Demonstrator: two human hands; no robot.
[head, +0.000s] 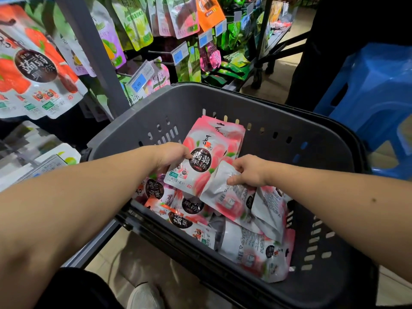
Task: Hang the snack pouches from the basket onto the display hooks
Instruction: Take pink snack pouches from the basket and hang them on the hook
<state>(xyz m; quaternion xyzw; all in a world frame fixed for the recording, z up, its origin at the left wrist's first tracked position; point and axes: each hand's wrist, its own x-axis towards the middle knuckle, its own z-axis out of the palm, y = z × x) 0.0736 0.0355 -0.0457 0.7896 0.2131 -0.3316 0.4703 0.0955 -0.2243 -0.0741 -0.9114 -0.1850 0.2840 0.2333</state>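
Note:
A dark grey plastic basket (234, 103) holds several snack pouches. My left hand (171, 156) grips the left edge of a pink peach pouch (200, 157), printed side up, with more pink pouches stacked behind it. My right hand (247, 170) pinches a second pouch (220, 192) that lies with its silver back up, touching the first one. Other pouches (252, 246) lie loose on the basket floor. Strawberry pouches (33, 70) hang on display hooks at upper left.
A grey upright post (93, 52) of the rack stands left of the basket. Rows of green, purple and orange pouches with blue price tags (139, 82) hang behind it. A blue plastic stool (374, 90) is at the right, beside a person in dark clothes (330, 52).

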